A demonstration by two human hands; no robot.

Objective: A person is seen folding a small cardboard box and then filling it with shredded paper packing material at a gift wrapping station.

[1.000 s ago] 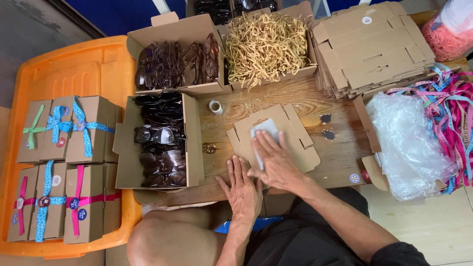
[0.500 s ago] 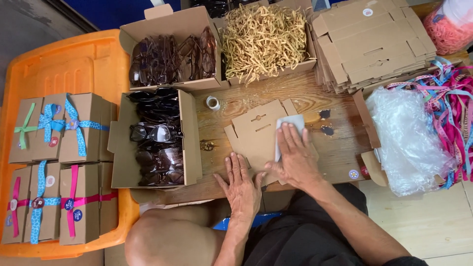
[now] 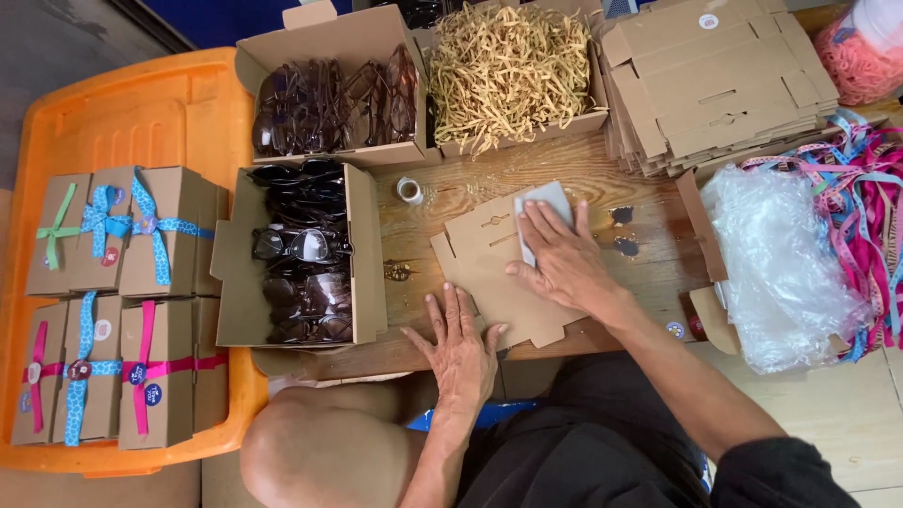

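Observation:
A flat, unfolded brown cardboard box blank (image 3: 489, 268) lies on the wooden table (image 3: 451, 193) in front of me. My left hand (image 3: 461, 348) lies palm down, fingers spread, on the table's near edge at the blank's lower left corner. My right hand (image 3: 560, 259) presses flat on a grey-white card (image 3: 547, 202) that rests on the blank's right part. Neither hand grips anything.
Left of the blank stands an open carton of dark sunglasses (image 3: 301, 259), with a second one (image 3: 329, 94) behind it. A box of tan paper shreds (image 3: 513, 66), a stack of flat cartons (image 3: 720, 75), clear plastic bags (image 3: 771, 263) and coloured ribbons (image 3: 865, 207) lie around. Ribbon-tied boxes (image 3: 122, 301) fill an orange tray (image 3: 216, 113).
My right hand has slid the grey-white card to the right and farther from me across the cardboard blank. My left hand has stayed at the table's near edge.

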